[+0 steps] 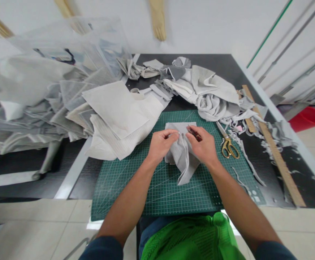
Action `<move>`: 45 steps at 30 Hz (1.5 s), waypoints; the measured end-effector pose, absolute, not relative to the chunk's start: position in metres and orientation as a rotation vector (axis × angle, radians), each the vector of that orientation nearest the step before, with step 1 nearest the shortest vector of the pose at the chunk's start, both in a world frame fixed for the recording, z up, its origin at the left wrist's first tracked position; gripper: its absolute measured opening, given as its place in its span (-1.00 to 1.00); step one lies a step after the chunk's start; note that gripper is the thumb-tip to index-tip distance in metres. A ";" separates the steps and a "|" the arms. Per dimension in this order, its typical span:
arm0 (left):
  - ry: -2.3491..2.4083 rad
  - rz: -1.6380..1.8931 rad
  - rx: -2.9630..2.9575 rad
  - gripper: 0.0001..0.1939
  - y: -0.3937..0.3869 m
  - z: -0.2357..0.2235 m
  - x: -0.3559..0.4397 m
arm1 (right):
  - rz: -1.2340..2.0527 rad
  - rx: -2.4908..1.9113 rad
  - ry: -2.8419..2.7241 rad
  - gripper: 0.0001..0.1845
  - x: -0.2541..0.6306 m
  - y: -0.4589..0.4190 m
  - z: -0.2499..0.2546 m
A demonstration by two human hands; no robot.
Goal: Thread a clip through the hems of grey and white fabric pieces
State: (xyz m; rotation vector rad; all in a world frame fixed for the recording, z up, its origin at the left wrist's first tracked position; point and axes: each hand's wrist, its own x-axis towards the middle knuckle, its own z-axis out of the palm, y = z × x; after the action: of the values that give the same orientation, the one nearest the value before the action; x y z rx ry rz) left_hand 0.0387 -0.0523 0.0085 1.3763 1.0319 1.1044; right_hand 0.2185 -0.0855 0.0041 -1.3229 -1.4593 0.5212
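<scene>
A light grey piece of cloth (pixel 184 159) hangs in folds over the green cutting mat (pixel 125 180). My left hand (pixel 161 144) is closed, pinching the top edge of this cloth between thumb and fingers. Just to its right, my right hand (pixel 204 143) is closed around a small dark tool (pixel 198 137) with a thin tip, mostly hidden by the fingers, so its kind is unclear. The right thumb is against the cloth too. Beneath lies a flat stack of grey cloth squares (pixel 170 126). Gold-handled scissors (pixel 229 146) rest on the mat to the right.
Left of the mat are white fabric sheets (pixel 116 108) and a big heap of grey cloth (pixel 24 115). Crumpled cloths (pixel 217 94) lie behind the mat. Fabric strips and a wooden ruler (pixel 279 155) run along the right side. A clear plastic bin (pixel 106 43) stands back left.
</scene>
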 end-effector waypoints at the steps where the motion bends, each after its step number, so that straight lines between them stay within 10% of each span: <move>1: 1.036 1.109 1.374 -0.77 -0.052 0.008 0.039 | 0.572 -1.340 -1.399 -0.69 0.219 -0.085 0.006; 11: 0.969 1.098 1.573 -0.71 -0.052 0.007 0.037 | 0.974 -1.360 -1.442 -0.66 0.218 -0.087 0.014; 32: 1.144 0.754 2.007 -0.84 -0.039 0.017 0.008 | 0.000 -1.671 -1.300 -0.70 0.267 -0.067 -0.003; 45: 0.951 0.800 1.844 -0.68 -0.045 0.018 0.017 | 0.684 -1.374 -1.554 -0.80 0.229 -0.081 0.008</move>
State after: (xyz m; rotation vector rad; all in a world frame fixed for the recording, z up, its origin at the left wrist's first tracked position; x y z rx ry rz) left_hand 0.0173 -0.0452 0.0183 1.8441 0.9510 0.7999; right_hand 0.2286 -0.0812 0.0080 -1.3740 -1.5543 0.6835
